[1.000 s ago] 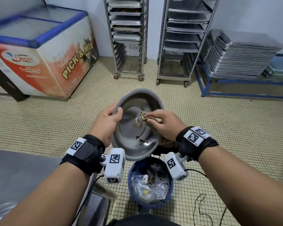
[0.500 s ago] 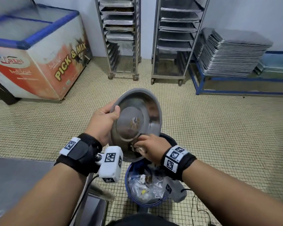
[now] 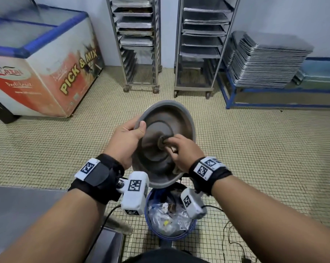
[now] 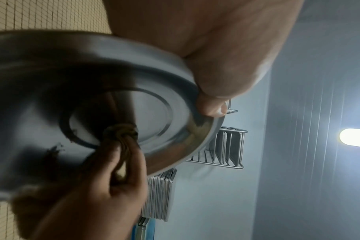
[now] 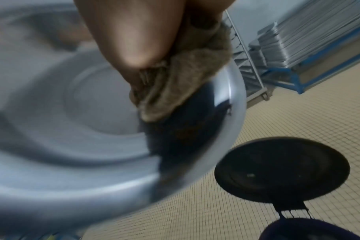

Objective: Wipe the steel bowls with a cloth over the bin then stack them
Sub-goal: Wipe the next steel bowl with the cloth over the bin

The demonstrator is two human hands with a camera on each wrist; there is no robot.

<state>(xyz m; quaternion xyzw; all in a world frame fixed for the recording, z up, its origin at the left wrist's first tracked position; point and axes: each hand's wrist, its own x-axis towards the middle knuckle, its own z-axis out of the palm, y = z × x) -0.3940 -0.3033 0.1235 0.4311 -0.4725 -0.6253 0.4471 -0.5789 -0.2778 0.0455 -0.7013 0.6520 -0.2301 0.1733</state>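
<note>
One tilted, dull-grey steel bowl (image 3: pixel 166 130) shows dark smears.

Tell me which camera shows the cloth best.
The right wrist view: the bunched brown cloth fills mid-frame against the steel bowl. The left wrist view shows only its tip; the head view, a scrap mostly hidden by the right hand.

Black wristbands (image 3: pixel 99 177) with checkered tags, white cameras (image 3: pixel 134 192), bare forearms
</note>
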